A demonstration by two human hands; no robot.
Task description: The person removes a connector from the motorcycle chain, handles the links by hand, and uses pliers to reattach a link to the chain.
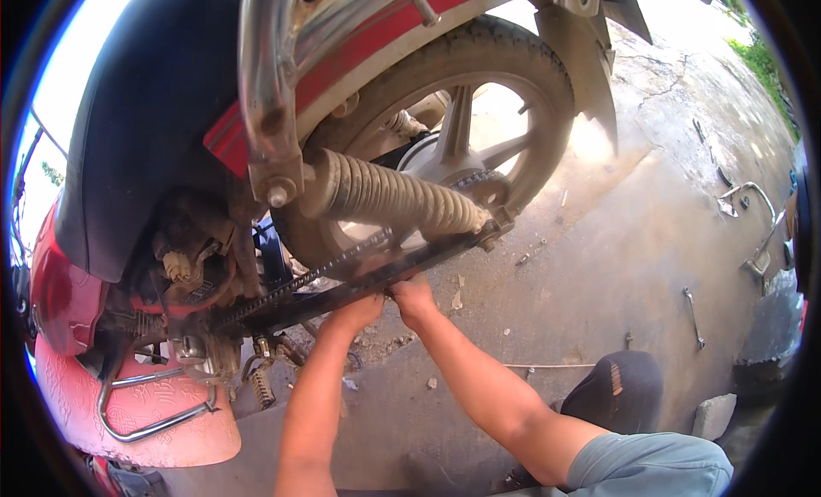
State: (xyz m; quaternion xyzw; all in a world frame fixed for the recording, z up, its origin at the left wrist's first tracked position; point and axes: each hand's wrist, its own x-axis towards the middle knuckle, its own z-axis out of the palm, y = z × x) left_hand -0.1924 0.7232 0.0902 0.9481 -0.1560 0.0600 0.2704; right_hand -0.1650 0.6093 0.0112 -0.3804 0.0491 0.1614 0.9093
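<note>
A motorcycle's rear end fills the upper left, with its spoked wheel (458,125), a dusty shock absorber spring (402,196) and a black swingarm (436,262). The drive chain (329,268) runs along the swingarm's far side toward the rear sprocket. Beneath the swingarm, about midway along it, my left hand (363,310) reaches up against its lower edge; the bar hides most of its fingers. Close beside it on the right, my right hand (414,298) is closed, its fingers curled in at the same edge. Whatever it grips is hidden.
On the concrete floor to the right lie a wrench (694,317), a bent metal bar (764,227) and small loose parts (531,251). My dark-clad knee (617,393) is near a concrete block (713,417). A chrome guard (154,428) sticks out at lower left.
</note>
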